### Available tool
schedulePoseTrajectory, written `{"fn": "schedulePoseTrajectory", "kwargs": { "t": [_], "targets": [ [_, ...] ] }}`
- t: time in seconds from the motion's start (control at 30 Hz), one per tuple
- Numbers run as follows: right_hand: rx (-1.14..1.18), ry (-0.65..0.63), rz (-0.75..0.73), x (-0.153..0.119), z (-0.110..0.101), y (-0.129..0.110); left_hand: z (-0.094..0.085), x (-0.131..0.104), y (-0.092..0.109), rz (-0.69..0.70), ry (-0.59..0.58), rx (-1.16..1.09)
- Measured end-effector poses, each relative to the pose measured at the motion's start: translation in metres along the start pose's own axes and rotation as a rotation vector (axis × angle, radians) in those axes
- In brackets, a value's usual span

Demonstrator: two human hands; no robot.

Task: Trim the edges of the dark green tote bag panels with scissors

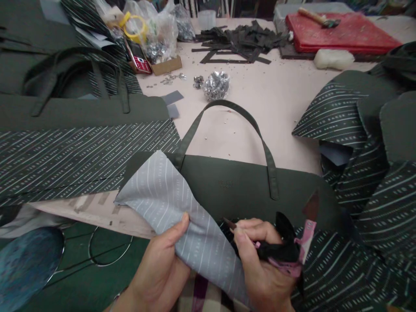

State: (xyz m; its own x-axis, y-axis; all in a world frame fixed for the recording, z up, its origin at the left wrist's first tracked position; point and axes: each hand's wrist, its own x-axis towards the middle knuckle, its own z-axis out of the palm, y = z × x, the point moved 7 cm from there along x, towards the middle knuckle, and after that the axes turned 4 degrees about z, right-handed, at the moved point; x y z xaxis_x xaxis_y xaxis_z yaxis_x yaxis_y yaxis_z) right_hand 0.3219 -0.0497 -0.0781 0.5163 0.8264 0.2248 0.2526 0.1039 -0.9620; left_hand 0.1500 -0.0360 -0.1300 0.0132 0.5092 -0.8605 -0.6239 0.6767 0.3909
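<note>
A pale grey striped fabric piece (198,234) lies slantwise across a dark green bag panel (227,173) with a strap handle (224,104). My left hand (165,264) pinches the fabric's lower edge, thumb on top and fingers underneath. My right hand (263,260) is closed around a pointed tool (289,255) wrapped in black and pink. One sharp tip (228,222) pokes out past my thumb and finger, close to the fabric's right edge. A brownish pointed blade (312,208) sticks up on the far side of the hand. The tool's exact kind is unclear.
Striped bag panels with handles (81,108) lie left, more panels (357,130) right. Beyond are a foil-like ball of metal bits (216,85), dark strips (240,41), a red phone (139,60), yellow tape (134,27), and a hammer (318,18) on a red slab (341,34).
</note>
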Motion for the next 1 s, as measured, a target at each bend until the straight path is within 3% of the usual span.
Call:
{"fn": "schedulePoseTrajectory", "kwargs": {
  "t": [0.13, 0.33, 0.47, 0.8, 1.0],
  "targets": [
    [0.073, 0.017, 0.054, 0.001, -0.011, 0.008, 0.000, 0.000, 0.000, -0.025, -0.002, -0.037],
    [0.061, -0.041, 0.074, 0.000, -0.008, 0.012, 0.001, -0.001, 0.000, -0.044, -0.001, -0.075],
    [0.034, -0.065, 0.061, 0.001, -0.004, 0.009, 0.001, -0.001, -0.001, -0.041, -0.037, -0.066],
    [-0.139, -0.086, -0.010, 0.004, 0.006, 0.005, -0.004, 0.001, -0.003, -0.043, -0.002, -0.031],
    [-0.134, -0.109, -0.042, -0.006, -0.007, 0.011, -0.004, 0.000, -0.007, 0.007, -0.079, -0.051]
  ]
}}
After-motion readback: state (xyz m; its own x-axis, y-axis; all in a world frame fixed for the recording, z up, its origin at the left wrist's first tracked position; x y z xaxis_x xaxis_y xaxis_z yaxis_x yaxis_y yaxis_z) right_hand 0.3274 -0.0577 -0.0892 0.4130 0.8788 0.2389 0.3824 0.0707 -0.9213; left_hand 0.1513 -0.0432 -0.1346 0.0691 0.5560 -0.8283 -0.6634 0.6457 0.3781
